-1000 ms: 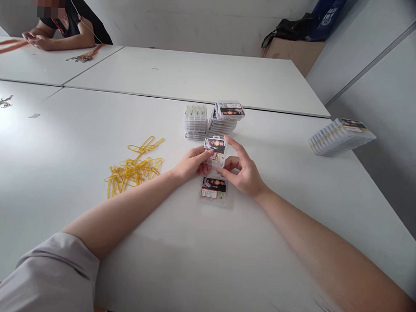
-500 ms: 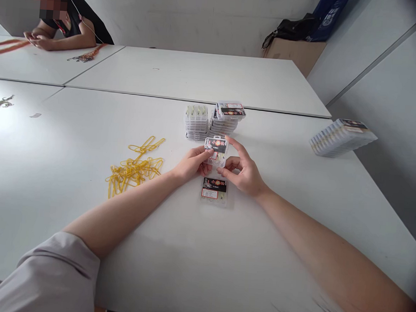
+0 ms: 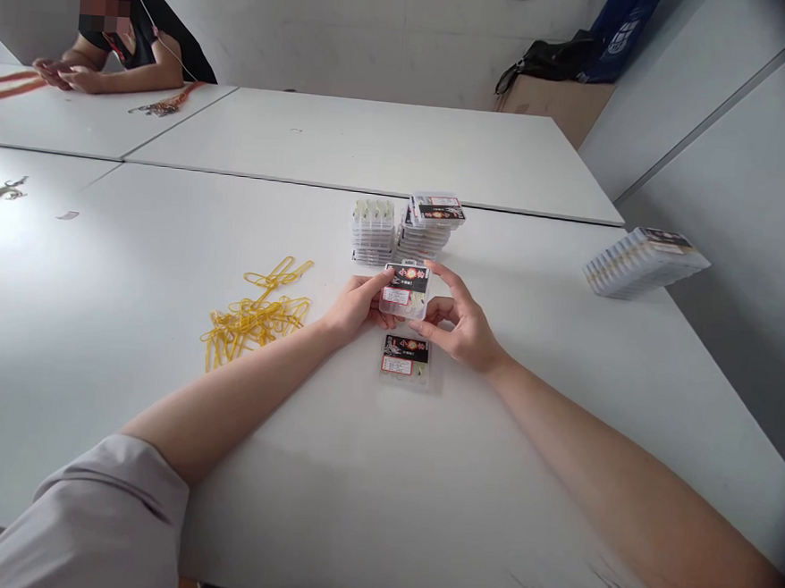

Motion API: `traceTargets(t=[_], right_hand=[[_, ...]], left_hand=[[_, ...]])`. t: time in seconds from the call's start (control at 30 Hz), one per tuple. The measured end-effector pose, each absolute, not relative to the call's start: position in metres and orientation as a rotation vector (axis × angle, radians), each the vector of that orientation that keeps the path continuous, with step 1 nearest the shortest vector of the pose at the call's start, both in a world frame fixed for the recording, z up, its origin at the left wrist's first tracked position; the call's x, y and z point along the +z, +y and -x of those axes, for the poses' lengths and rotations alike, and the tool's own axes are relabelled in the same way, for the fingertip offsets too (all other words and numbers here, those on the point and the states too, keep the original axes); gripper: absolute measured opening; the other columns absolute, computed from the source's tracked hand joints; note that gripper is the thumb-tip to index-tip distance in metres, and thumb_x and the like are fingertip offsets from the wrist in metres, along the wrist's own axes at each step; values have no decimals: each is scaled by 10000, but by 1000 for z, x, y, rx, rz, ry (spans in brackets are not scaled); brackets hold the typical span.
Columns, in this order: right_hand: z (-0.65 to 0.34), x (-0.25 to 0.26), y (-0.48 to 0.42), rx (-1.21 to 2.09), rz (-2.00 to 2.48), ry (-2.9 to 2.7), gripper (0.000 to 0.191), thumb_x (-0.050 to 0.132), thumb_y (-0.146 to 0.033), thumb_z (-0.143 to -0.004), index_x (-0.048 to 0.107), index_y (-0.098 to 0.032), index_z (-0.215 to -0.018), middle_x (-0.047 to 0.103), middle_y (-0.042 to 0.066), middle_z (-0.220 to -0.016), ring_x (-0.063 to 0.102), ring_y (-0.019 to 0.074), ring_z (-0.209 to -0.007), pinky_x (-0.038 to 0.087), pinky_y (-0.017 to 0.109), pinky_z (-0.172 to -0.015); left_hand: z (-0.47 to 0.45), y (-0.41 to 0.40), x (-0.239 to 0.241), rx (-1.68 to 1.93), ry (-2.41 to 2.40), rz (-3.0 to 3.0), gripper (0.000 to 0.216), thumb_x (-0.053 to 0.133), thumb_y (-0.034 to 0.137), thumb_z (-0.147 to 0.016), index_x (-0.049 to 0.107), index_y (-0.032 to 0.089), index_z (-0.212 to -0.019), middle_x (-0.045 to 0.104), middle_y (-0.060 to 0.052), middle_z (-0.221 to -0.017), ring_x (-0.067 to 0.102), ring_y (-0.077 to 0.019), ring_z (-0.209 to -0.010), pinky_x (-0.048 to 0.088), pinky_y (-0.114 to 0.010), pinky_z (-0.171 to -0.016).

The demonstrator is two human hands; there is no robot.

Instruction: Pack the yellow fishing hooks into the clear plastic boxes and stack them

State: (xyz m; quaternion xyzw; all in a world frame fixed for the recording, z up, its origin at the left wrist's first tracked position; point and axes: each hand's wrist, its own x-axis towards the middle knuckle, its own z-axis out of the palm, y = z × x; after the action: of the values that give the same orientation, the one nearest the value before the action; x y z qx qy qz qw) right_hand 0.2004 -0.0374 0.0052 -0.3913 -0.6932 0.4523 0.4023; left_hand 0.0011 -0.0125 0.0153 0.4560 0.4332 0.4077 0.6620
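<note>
Holding one box (image 3: 405, 290) between left hand (image 3: 357, 308) and right hand (image 3: 461, 326), both clamped on it.
One box on table (image 3: 405, 360) is down; two stacks (image 3: 403, 228) and bands (image 3: 257, 313) remain.

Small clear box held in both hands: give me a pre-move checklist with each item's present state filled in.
1. Both hands on the small clear box: ok. The left hand pinches its left edge, the right hand its right.
2. Box lifted off the table: ok, it is above the second box lying flat.
3. Label facing up: ok, the black and red print shows.
4. Lid fully shut: cannot tell, too small.
5. Two stacks of boxes behind stand square: not ok, the right stack's top boxes sit askew.
6. Yellow rubber bands apart from the hands: ok, they lie to the left.
</note>
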Motion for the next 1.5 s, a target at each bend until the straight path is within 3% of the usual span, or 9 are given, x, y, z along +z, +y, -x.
traceTargets(t=[0.17, 0.23, 0.37, 0.5, 0.67, 0.83, 0.93, 1.2, 1.5], right_hand=[[-201, 2, -36, 1134, 978, -1749, 797, 752, -338, -832, 353, -349, -1521, 690, -25, -810, 669, 188, -742, 579, 388, -770], [-200, 2, -35, 1088, 965, -1729, 784, 774, -352, -810, 388, -348, -1492, 708, 37, -1076, 688, 210, -899, 585, 368, -765], [-197, 3, -37, 964, 943, -1712, 730, 784, -345, -790, 439, -334, -1434, 465, 96, -1528, 583, 284, -1261, 598, 383, -832], [-195, 4, -38, 795, 916, -1762, 758, 777, -346, -795, 410, -321, -1457, 392, 120, -1576, 497, 319, -1371, 588, 451, -919], [-195, 0, -36, 479, 822, -1913, 739, 763, -315, -832, 403, -316, -1478, 499, 130, -1480, 471, 320, -1391, 481, 526, -1087], [-195, -3, -35, 451, 789, -2030, 832, 704, -285, -878, 254, -324, -1578, 447, 124, -1557, 441, 324, -1429, 430, 543, -1139], [-196, -3, -35, 470, 816, -2011, 922, 713, -295, -867, 166, -331, -1608, 319, 120, -1644, 343, 338, -1497, 399, 564, -1157], [-197, -4, -36, 547, 857, -1973, 865, 687, -314, -888, 196, -343, -1599, 296, 116, -1654, 308, 324, -1519, 393, 569, -1155], [-197, 0, -36, 422, 824, -1981, 670, 580, -318, -971, 284, -342, -1571, 412, 97, -1603, 419, 301, -1460, 425, 553, -1140]], left_hand=[[1, -9, 9, 930, 944, -1023, 514, 619, 610, -864, 673, 126, -697, 639, -69, -560, 554, -139, -455, 451, -274, -473], [2, -8, 6, 917, 932, -1040, 531, 570, 612, -892, 674, 125, -706, 635, -73, -559, 567, -147, -473, 457, -274, -479], [-1, -11, 8, 975, 951, -1056, 384, 614, 507, -899, 691, 132, -907, 639, -33, -646, 589, -130, -557, 483, -246, -528], [-4, -18, 15, 1011, 1016, -1141, 439, 757, 364, -810, 636, 198, -1198, 687, -26, -933, 634, -125, -761, 515, -226, -633], [-1, -21, 18, 853, 793, -1298, 545, 720, 476, -846, 645, 193, -1307, 641, -125, -1347, 629, -248, -1143, 522, -307, -867], [2, -16, 13, 833, 585, -1156, 529, 731, 462, -835, 669, 146, -1255, 719, -143, -1208, 680, -275, -1090, 515, -352, -923], [4, -11, 14, 916, 564, -875, 496, 574, 514, -913, 664, 136, -1220, 714, -157, -1232, 709, -252, -1027, 539, -336, -873], [10, -7, 24, 973, 595, -504, 529, 301, 387, -946, 599, 79, -1254, 754, -168, -1069, 719, -188, -775, 540, -279, -690], [2, -12, 12, 1029, 647, -941, 530, 522, 509, -841, 691, 111, -1147, 755, -128, -996, 666, -209, -805, 483, -307, -742]])
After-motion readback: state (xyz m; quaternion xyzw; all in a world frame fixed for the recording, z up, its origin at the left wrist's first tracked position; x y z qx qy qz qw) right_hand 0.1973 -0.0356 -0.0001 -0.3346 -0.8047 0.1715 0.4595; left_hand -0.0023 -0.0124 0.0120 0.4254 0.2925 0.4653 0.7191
